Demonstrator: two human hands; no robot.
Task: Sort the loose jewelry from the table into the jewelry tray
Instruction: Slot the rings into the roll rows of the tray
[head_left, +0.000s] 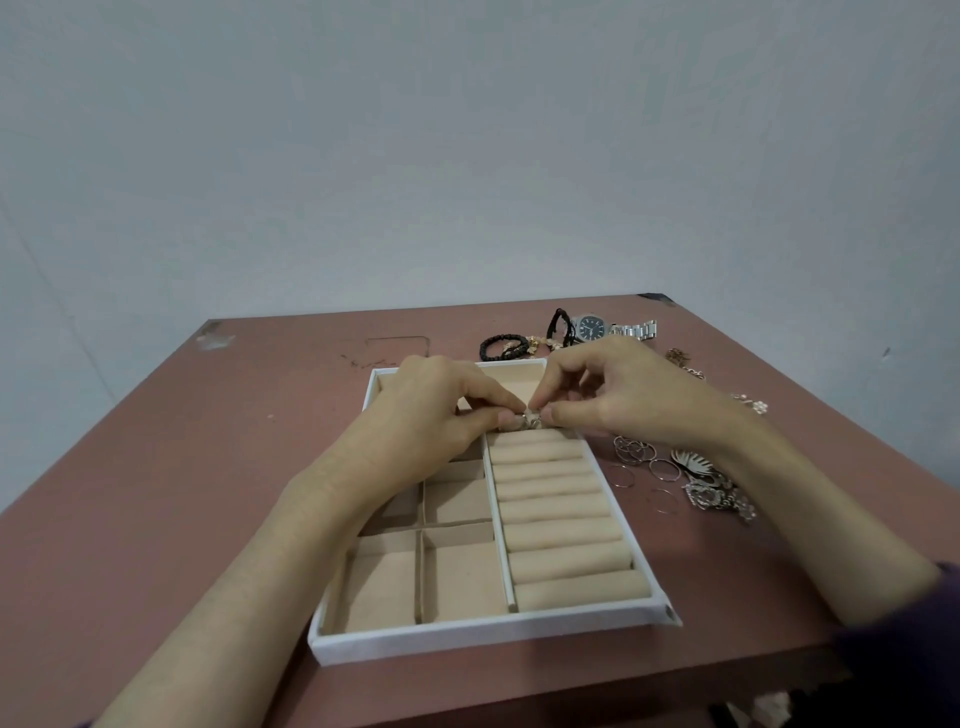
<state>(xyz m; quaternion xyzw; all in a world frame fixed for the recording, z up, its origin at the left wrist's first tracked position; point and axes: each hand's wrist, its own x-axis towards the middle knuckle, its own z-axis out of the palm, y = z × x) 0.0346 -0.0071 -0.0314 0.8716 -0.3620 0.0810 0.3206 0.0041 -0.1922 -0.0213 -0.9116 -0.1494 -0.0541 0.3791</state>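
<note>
Both hands meet over the white-framed, beige-velvet jewelry tray (483, 631) w/ padded ring rolls, at about 12 o'clock of the roll column. Left hand (431, 410) & right hand (613, 395) each have fingers narrowed to a pinch on a small silver ring (531, 419), held right at the farthest roll; can't tell if it is seated in the slot yet.

Rest of the loose jewelry lies on the reddish-brown bench (171, 493): thin silver hoop rings (636, 457) just beside the tray at 3 o'clock, ornate silver brooches (709, 488) a bit farther out, black beaded bracelet (501, 347) & silver metal-band wristwatch (597, 328) near 12–1 o'clock behind the tray.

Handling, as a guess: ring is light, stiff, smooth metal, so prob. slippery; best pinched by the band edges, decorated top up, then pressed into the soft gap between rolls. Velvet should give & grip it. Thin hoops look bendable; lift by the rim, gently.
</note>
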